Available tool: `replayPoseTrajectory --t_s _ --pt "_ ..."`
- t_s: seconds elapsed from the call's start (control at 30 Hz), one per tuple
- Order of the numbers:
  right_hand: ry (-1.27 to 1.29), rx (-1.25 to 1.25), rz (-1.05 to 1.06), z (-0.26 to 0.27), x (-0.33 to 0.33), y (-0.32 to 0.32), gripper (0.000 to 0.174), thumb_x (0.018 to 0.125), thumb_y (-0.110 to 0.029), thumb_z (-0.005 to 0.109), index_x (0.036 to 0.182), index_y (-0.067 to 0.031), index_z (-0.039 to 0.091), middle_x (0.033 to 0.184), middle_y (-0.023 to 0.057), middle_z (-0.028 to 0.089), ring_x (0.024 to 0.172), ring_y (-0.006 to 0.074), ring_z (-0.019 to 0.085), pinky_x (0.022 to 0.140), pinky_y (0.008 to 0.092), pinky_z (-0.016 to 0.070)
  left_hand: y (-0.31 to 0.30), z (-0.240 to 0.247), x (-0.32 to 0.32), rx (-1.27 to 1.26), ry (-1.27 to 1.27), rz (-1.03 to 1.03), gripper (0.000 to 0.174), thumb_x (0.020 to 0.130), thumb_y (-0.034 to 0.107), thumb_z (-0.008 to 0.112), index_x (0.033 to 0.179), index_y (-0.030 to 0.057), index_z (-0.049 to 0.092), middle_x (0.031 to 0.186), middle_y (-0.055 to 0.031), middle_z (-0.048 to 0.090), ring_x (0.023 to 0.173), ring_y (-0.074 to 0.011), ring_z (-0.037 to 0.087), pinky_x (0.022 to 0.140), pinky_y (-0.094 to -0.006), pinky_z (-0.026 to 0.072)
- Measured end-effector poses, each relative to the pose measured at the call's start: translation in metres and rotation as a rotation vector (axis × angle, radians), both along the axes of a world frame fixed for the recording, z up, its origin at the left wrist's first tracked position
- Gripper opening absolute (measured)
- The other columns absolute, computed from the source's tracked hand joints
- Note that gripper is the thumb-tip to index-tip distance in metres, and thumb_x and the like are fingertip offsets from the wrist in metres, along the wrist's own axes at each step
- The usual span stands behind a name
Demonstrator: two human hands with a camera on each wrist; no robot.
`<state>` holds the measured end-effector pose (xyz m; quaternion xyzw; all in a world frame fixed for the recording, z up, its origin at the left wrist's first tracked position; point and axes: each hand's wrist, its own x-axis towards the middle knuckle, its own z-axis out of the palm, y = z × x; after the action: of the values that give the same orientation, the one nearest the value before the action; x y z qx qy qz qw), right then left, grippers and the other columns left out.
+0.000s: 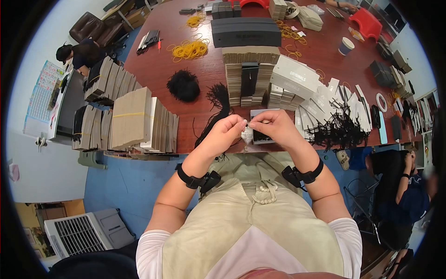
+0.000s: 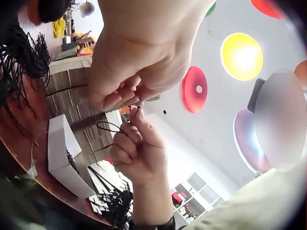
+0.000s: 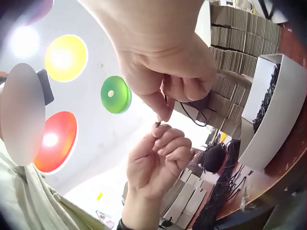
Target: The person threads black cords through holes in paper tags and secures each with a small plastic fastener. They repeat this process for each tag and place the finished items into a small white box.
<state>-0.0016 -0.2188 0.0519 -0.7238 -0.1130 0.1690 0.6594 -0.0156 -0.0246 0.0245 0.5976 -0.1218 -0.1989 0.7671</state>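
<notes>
One black cord [image 2: 108, 127] was recorded at the meeting point of both hands, raised above the near edge of the table [image 1: 153, 69] in front of the chest. Its end was pinched between thumb and forefinger of the left hand [image 1: 226, 133], the remaining fingers being curled in. Its loop was held in the curled fingers of the right hand [image 1: 274, 125] and hung out just below them. The fingertips of the two hands were almost touching.

One small white tag [image 1: 246, 135] was noted between those fingertips; which hand held it could not be told.

One white box [image 3: 288, 112] holding more black cords was listed on the table just behind the hands. A loose heap of black cords [image 1: 337, 130] lay to the right, mixed with white tags. Bundled stacks of cardboard [image 1: 132, 118] were set out to the left, and yellow rubber bands [image 1: 190, 49] farther back.
</notes>
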Motion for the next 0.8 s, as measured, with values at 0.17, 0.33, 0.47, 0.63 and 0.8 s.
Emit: replayPoseTrajectory --t_s 0.17,0.33,0.47,0.63,0.8 --pt "-0.022 0.033 0.068 0.004 0.001 -0.011 0.008 0.080 -0.008 0.066 0.082 -0.0003 0.064 0.072 -0.0029 0.058 0.062 0.0019 0.044 0.055 0.0194 0.0365 0.000 0.008 -0.006 -0.056 -0.060 -0.047 0.015 0.093 0.014 0.049 0.080 0.0064 0.049 0.073 0.0063 0.040 0.061 -0.0019 0.033 0.053 -0.0181 0.0286" --pt "-0.402 -0.229 0.127 0.022 0.004 -0.029 0.006 0.077 -0.008 0.065 0.082 -0.0038 0.062 0.078 0.0032 0.055 0.069 0.0134 0.050 0.061 0.0262 0.0410 0.012 0.007 0.005 -0.185 -0.171 -0.099 0.005 0.087 0.005 0.051 0.083 0.0043 0.047 0.092 -0.0050 0.047 0.073 -0.0075 0.046 0.060 -0.0206 0.0387" --pt "-0.756 -0.314 0.234 0.031 0.000 -0.016 0.013 0.071 -0.006 0.066 0.083 -0.0044 0.063 0.084 0.0088 0.054 0.081 0.0270 0.053 0.070 0.0346 0.0442 -0.012 0.007 0.004 -0.153 0.075 -0.177 0.016 0.091 0.015 0.053 0.098 0.0062 0.042 0.079 -0.0032 0.051 0.064 -0.0081 0.047 0.056 -0.0214 0.0388" --pt "-0.971 -0.497 -0.158 0.037 0.021 -0.036 0.025 0.065 -0.014 0.073 0.087 -0.0041 0.065 0.100 0.0098 0.058 0.092 0.0292 0.054 0.080 0.0374 0.0445 -0.013 -0.005 0.007 -0.179 0.305 -0.270 0.022 0.096 0.026 0.046 0.090 0.0057 0.050 0.067 0.0024 0.045 0.053 -0.0031 0.030 0.048 -0.0190 0.0254" --pt "-1.137 -1.019 -0.687 0.032 0.048 -0.065 0.025 0.067 -0.017 0.073 0.089 -0.0058 0.066 0.112 0.0106 0.056 0.107 0.0318 0.047 0.089 0.0432 0.0383 -0.011 0.000 0.002 0.006 0.214 -0.150 0.024 0.096 0.025 0.045 0.082 0.0065 0.053 0.065 0.0044 0.044 0.054 -0.0038 0.034 0.049 -0.0185 0.0292"
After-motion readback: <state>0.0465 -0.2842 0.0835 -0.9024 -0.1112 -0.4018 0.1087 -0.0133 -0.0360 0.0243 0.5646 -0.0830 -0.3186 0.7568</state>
